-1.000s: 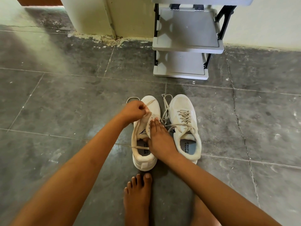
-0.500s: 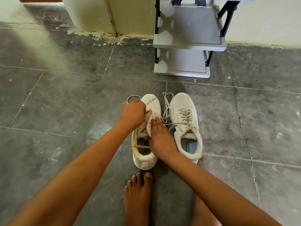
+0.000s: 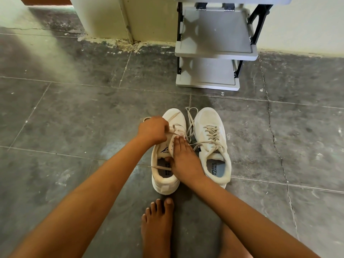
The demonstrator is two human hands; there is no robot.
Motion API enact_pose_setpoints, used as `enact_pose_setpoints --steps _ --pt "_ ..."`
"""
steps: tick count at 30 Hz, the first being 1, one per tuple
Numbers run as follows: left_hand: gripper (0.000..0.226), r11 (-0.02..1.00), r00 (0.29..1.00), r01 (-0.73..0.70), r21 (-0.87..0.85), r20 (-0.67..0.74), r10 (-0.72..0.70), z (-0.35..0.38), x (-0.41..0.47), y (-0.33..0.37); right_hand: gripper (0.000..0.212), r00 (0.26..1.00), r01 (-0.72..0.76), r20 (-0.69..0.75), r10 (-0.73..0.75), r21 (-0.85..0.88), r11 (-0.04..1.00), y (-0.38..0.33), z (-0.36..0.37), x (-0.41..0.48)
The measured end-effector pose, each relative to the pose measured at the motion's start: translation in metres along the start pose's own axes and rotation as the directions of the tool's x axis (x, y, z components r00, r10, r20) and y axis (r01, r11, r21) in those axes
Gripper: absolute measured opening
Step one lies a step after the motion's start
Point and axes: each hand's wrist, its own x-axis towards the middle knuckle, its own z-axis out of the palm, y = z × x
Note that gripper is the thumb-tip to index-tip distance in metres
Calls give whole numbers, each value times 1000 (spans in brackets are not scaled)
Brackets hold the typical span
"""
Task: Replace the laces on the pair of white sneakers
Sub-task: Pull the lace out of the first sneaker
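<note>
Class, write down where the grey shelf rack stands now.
In the head view, the grey shelf rack stands against the far wall, right of centre, just beyond the toes of the white sneakers.

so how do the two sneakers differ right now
On the left sneaker the lace is partly pulled out and loose; the right sneaker is laced through its eyelets, untied. The left hand pinches the lace and the right hand holds the left sneaker; the right sneaker is untouched. Both are white, side by side.

Left white sneaker [image 3: 164,183] beside right white sneaker [image 3: 208,118] on grey tiled floor [image 3: 74,118]. Grey plastic shelf rack [image 3: 214,34] behind both, by wall. Bare foot [image 3: 158,224] before left white sneaker. Left hand [image 3: 152,130] and right hand [image 3: 184,159] both on it.
</note>
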Motion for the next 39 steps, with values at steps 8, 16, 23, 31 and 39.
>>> enact_pose_setpoints --steps 8,16,23,31,39 --pt "20 960 988 17 281 -154 27 14 11 8 70 1000 15 -5 -15 -4 1000 0 -2 -2" --pt "6 616 949 -172 -769 39 314 -35 -24 -1 68 997 43 67 -41 -38 998 -1 -4 2" --pt "24 919 996 -78 -386 -74 53 -31 -3 -17 71 997 49 64 -46 -48 998 -1 -4 2" --pt "14 994 994 14 109 -105 -3 13 8 -7 69 997 50 55 -46 -66 997 -2 -2 3" --pt "7 735 933 -78 -673 211 293 -30 -15 0 68 996 63 62 -57 -95 993 -1 -5 3"
